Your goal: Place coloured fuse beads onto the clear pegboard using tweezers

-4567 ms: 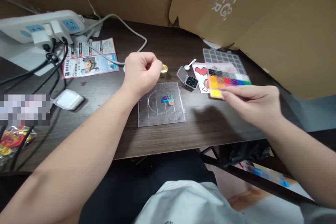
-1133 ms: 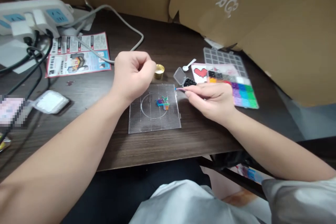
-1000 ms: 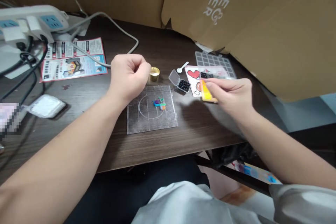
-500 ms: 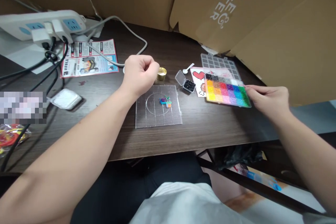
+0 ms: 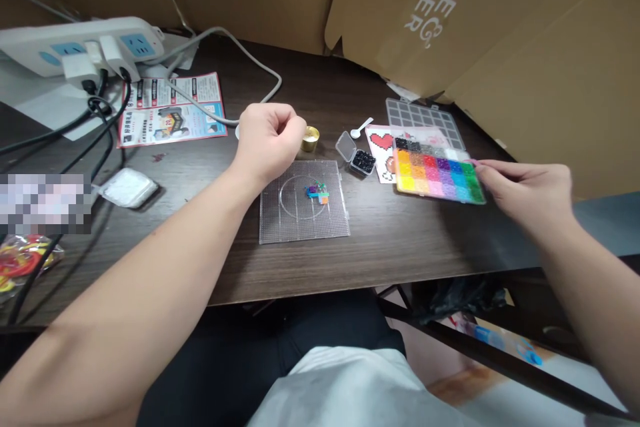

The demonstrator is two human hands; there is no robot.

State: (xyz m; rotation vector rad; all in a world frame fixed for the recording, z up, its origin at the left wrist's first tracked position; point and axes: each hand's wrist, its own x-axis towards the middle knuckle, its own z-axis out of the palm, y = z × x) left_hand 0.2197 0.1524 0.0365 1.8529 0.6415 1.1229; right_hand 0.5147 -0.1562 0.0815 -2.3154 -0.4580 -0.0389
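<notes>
My left hand (image 5: 273,140) is closed in a loose fist over the upper left corner of a clear pegboard (image 5: 275,230); whatever its fingers may hold is hidden. On the board sits a small patch of coloured beads (image 5: 317,192) in purple, blue, green and orange. My right hand (image 5: 530,193) has its fingers pinched together at the right edge of a bead box (image 5: 435,170) with many coloured compartments. Something thin and pinkish shows at those fingertips, too small to name. Beside the left fist stands a small gold cup (image 5: 311,139).
An open little box of black beads (image 5: 363,162) and a white scoop (image 5: 361,128) lie between board and bead box. Behind are a pattern sheet (image 5: 381,141) and a gridded clear lid (image 5: 425,119). Leftward are a power strip (image 5: 45,47), cables, a leaflet (image 5: 173,121) and a white packet (image 5: 127,188).
My right hand has shifted slightly to the right along the bead box's edge. The left fist has stayed over the pegboard's corner. The whole view has moved a little.
</notes>
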